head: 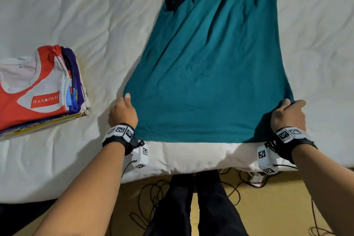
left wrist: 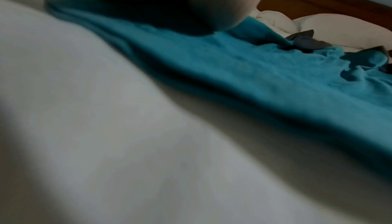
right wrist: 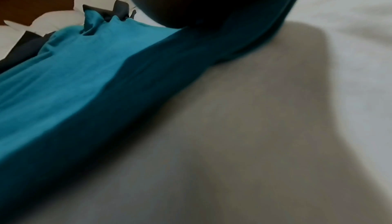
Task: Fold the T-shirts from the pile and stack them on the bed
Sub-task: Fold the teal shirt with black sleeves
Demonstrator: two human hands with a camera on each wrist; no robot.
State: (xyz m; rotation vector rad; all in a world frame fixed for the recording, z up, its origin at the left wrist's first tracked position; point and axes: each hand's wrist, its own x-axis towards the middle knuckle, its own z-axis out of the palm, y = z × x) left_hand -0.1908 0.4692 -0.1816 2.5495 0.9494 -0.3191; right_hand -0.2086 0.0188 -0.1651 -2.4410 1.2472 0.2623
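A teal T-shirt point(head: 208, 74) with dark sleeves lies stretched lengthwise on the white bed point(head: 80, 17), hem toward me. My left hand point(head: 125, 108) grips the hem's left corner, thumb on top of the cloth. My right hand point(head: 289, 111) pinches the hem's right corner with curled fingers. The wrist views show the teal T-shirt point(left wrist: 265, 76) point(right wrist: 63, 76) running away from each palm toward the pillows. A stack of folded shirts point(head: 40, 90), red and white on top, sits at the left of the bed.
The bed's near edge point(head: 191, 159) lies just behind my wrists. Below it are a tan floor with black cables point(head: 153, 197) and my dark-trousered legs point(head: 193, 207). White pillows point(left wrist: 331, 28) and a brown headboard point(left wrist: 318, 1) stand at the far end.
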